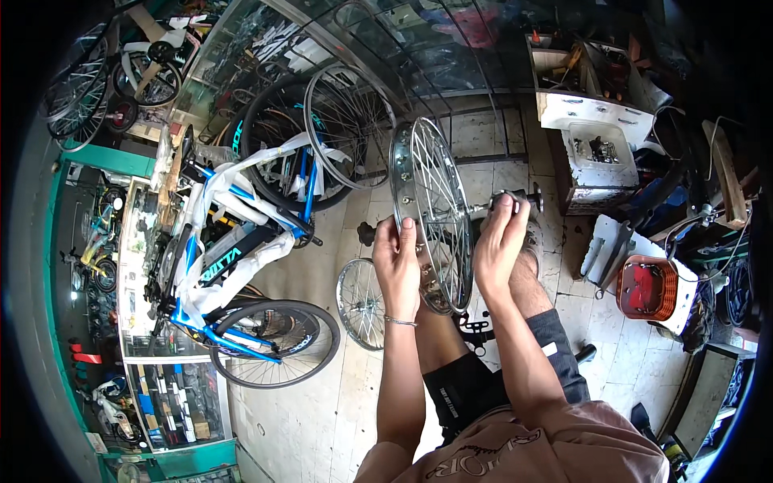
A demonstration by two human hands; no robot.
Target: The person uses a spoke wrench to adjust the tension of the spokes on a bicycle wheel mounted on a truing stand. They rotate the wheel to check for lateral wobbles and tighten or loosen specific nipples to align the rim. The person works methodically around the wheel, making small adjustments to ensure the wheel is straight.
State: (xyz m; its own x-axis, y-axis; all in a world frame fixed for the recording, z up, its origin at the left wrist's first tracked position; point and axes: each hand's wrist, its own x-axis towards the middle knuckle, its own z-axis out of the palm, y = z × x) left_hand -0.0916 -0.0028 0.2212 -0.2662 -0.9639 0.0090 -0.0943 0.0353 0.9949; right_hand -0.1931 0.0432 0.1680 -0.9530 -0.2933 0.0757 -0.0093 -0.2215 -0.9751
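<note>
At centre, a wheel (444, 212) stands near-upright, axle (477, 208) rightward; left grip (398, 256) pinches rim (405, 179), right grip (498, 241) unclear.

blue bicycle (233, 256) in white wrapping (216, 299); orange basket (670, 288) at right; clear tub (624, 148) holding small parts (597, 150)

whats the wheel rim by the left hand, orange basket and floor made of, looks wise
Wheel rim: likely polished metal, given its bright reflections; steel or aluminium can't be told. Basket: probably plastic, from its even orange colour and slotted wall. Floor: pale tiles, perhaps ceramic or stone, with joint lines.
</note>
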